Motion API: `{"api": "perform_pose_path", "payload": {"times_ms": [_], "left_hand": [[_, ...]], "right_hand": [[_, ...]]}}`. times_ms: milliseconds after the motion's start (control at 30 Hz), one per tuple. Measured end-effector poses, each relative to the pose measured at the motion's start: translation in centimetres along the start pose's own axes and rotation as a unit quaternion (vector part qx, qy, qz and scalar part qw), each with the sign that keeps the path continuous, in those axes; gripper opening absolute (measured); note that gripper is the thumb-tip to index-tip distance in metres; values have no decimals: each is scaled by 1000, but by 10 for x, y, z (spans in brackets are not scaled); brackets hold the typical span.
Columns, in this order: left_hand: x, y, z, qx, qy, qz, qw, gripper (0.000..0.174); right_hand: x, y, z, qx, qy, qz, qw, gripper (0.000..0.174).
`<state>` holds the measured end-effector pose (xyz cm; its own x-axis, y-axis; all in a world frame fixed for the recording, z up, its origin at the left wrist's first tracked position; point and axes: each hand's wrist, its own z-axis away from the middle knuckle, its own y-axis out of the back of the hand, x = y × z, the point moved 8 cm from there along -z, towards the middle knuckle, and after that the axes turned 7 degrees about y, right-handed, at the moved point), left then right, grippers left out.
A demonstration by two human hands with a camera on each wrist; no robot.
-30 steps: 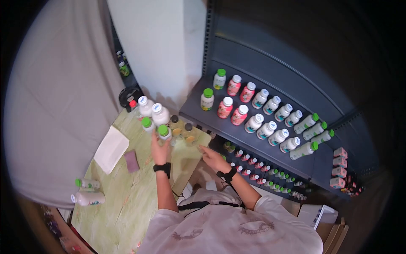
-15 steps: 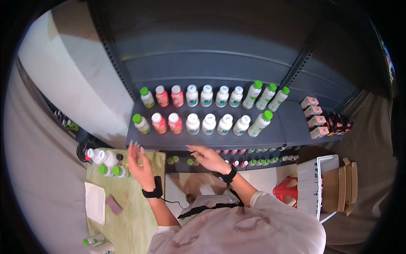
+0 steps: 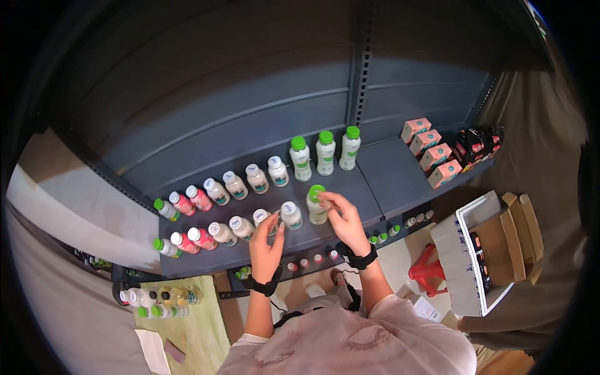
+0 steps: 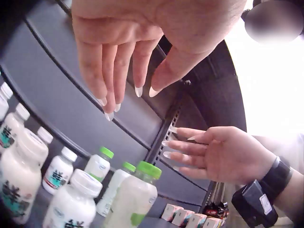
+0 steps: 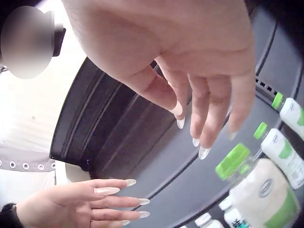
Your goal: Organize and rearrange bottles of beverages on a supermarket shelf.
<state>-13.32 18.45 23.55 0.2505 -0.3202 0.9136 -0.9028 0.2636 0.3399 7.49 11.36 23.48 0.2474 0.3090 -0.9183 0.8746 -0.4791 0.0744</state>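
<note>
In the head view my right hand (image 3: 345, 226) is beside the front green-capped bottle (image 3: 317, 211), its fingertips over the cap's right side; contact cannot be told. My left hand (image 3: 266, 251) hovers at the shelf's front edge, near a white-capped bottle (image 3: 290, 216). The left wrist view has my left hand (image 4: 152, 42) with relaxed fingers and nothing in them, above white bottles (image 4: 76, 202). In the right wrist view my right hand (image 5: 190, 71) hangs with loose fingers, holding nothing, up and left of the green-capped bottle (image 5: 261, 190).
Behind stand several tall green-capped bottles (image 3: 325, 154), with white and pink bottles (image 3: 200, 199) to the left. Pink boxes (image 3: 436, 156) stand right on the shelf (image 3: 394, 178). A marbled table (image 3: 203, 325) is lower left, a red stool (image 3: 427, 270) and open carton (image 3: 500, 250) lower right.
The view has swung from the table to the shelf. My left hand has left the table's green-capped bottle and come to the shelf; my right hand has come up beside the front green-capped bottle.
</note>
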Motion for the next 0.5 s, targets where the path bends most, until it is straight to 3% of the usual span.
{"api": "perform_pose_path", "payload": {"times_ms": [133, 300, 500], "left_hand": [[2, -60, -18, -54, -7, -6, 998, 40], [-4, -112, -38, -61, -36, -42, 997, 58], [-17, -125, -49, -34, 13, -73, 997, 70]], "right_hand": [[22, 38, -10, 10, -8, 37, 999, 34], [47, 43, -22, -69, -31, 60, 995, 36], [62, 27, -39, -173, 10, 59, 983, 44]]}}
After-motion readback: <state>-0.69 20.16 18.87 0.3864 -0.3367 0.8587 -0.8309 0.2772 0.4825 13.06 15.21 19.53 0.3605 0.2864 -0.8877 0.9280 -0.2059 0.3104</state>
